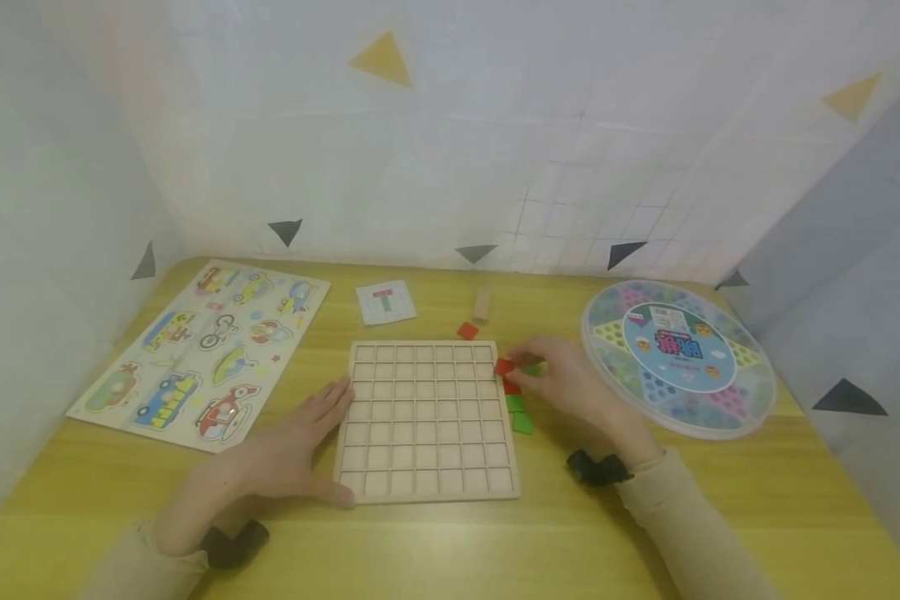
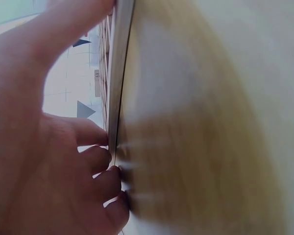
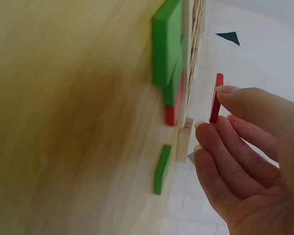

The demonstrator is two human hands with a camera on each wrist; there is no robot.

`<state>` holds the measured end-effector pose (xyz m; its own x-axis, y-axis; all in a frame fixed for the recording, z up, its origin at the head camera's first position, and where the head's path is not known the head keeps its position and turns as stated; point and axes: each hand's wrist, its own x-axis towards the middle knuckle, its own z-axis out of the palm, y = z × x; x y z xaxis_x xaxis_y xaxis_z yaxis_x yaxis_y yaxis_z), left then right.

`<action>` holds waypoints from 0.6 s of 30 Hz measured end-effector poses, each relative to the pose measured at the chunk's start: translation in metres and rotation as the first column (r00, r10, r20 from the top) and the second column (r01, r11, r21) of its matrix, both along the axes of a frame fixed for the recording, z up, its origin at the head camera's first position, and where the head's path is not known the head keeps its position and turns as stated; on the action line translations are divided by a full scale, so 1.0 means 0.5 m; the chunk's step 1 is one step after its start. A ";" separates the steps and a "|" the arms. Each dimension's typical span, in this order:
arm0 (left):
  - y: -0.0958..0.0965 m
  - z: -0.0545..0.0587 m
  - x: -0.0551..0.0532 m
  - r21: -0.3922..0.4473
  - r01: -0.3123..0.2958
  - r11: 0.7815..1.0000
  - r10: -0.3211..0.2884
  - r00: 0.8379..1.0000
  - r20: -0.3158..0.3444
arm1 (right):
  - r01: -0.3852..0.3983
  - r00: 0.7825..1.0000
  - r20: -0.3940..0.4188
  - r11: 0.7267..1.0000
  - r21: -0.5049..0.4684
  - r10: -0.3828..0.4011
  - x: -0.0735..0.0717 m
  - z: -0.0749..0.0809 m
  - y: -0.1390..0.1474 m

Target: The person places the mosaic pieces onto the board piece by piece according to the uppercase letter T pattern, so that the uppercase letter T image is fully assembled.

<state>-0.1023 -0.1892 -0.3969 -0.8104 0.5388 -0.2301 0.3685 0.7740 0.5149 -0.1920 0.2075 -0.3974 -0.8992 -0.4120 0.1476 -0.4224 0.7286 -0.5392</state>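
A wooden grid board (image 1: 427,423) lies flat in the middle of the table, its square cells bare. My left hand (image 1: 288,454) rests against the board's left edge, fingers fairly straight and thumb at the near left corner. In the left wrist view its fingertips (image 2: 118,208) touch the board's side. Between thumb and fingers, my right hand (image 1: 566,383) pinches a red square tile (image 3: 216,98), held just over the board's right edge. Below it, another red tile (image 1: 512,387) and green tiles (image 1: 522,423) lie beside that edge. One more green tile (image 3: 162,169) is partly hidden by the right hand in the head view.
Behind the board lie a red tile (image 1: 468,331), a small wooden block (image 1: 482,304) and a card with a T-shaped pattern (image 1: 386,302). A vehicle puzzle board (image 1: 202,354) is at the left, a round game box (image 1: 678,358) at the right. Patterned cloth (image 1: 450,167) rises behind the table.
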 end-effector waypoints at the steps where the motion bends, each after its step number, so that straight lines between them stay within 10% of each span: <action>1: 0.000 -0.001 0.000 0.000 0.000 1.000 0.000 1.000 0.000 | -0.010 1.000 -0.001 1.000 -0.009 0.010 0.002 0.002 -0.002; 18: 0.000 -0.002 -0.001 0.012 -0.007 1.000 0.007 1.000 0.011 | -0.115 0.992 -0.062 0.990 -0.080 0.110 0.016 0.039 -0.065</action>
<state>-0.1030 -0.1891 -0.3981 -0.8118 0.5357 -0.2325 0.3569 0.7702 0.5286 -0.1841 0.1751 -0.3779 -0.8368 -0.4944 0.2352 -0.5310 0.6279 -0.5690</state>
